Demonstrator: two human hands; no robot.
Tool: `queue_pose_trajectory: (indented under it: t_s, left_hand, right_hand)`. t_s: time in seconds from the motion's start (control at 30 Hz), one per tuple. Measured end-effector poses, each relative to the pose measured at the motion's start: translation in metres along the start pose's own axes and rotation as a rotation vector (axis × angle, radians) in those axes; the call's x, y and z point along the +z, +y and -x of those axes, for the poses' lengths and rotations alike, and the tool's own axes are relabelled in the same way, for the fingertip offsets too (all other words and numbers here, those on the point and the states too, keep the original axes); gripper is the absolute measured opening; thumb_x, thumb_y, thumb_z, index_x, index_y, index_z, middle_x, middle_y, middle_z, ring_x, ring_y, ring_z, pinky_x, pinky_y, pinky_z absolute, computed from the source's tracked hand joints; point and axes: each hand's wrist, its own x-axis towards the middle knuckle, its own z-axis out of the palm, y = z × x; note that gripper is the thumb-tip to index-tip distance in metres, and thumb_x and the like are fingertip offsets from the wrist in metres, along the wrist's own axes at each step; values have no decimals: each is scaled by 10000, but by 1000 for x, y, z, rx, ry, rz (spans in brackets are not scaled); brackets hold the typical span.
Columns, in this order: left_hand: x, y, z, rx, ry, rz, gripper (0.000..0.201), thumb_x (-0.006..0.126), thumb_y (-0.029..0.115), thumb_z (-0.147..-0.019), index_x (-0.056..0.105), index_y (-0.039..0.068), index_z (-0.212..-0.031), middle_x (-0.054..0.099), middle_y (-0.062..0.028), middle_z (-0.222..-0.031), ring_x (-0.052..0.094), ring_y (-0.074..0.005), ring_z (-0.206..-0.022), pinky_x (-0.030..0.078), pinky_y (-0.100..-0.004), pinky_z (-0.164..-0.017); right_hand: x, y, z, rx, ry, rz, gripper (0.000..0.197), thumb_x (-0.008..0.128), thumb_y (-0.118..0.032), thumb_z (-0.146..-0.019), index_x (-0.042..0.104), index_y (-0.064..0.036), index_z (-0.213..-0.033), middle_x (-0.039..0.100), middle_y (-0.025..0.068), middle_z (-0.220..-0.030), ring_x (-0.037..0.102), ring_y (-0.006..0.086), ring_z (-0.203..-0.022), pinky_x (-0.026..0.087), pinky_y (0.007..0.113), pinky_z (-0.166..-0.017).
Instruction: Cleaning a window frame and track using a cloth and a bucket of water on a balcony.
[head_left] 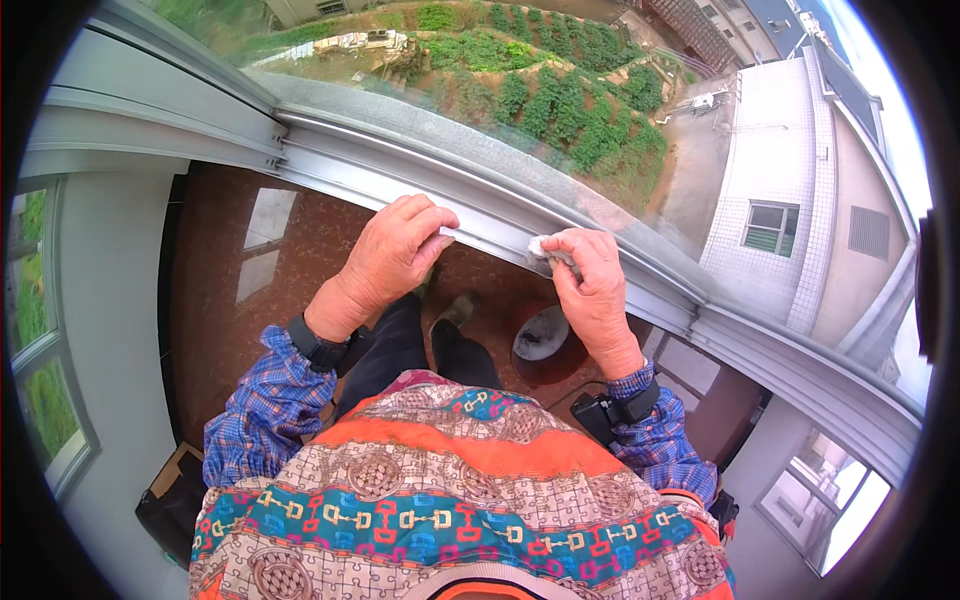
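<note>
Both my hands are over the silver metal window frame [490,235] in front of me. My right hand [592,285] pinches a small crumpled white cloth or tissue [541,246] between thumb and fingers, right at the frame's inner edge. To its left, my left hand [398,245] has its fingers curled, with thumb and forefinger close together at the frame. A small whitish bit shows at those fingertips, too small to name. The palms of both hands are hidden.
Below my right hand stands a reddish bucket [548,375] with whitish, foamy-looking contents. My feet are on a shiny brown floor [215,330]. Beyond the window lie garden rows [570,115] and a white-tiled building [765,160]. A dark box-like thing [170,510] is at the lower left.
</note>
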Motion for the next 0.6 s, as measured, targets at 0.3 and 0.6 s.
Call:
queue_pose_trajectory:
  t_s: [0.3, 0.6]
  left_hand:
    - [27, 21, -31, 156, -147, 159, 316, 723, -21, -852, 610, 24, -1144, 652, -93, -1178, 637, -236, -1062, 535, -356, -895]
    - [-20, 34, -36, -91, 75, 171, 264, 558, -59, -862, 597, 45, -1101, 642, -79, -965, 587, -189, -813, 500, -298, -729]
  right_hand:
    - [-17, -43, -8, 216, 233, -586, 447, 574, 158, -796, 670, -70, -1169, 550, 29, -1006, 554, 128, -924, 474, 248, -792]
    - [-6, -15, 14, 40, 272, -23, 251, 666, 100, -748, 653, -64, -938, 620, 98, -1018, 597, 322, -983, 505, 399, -846]
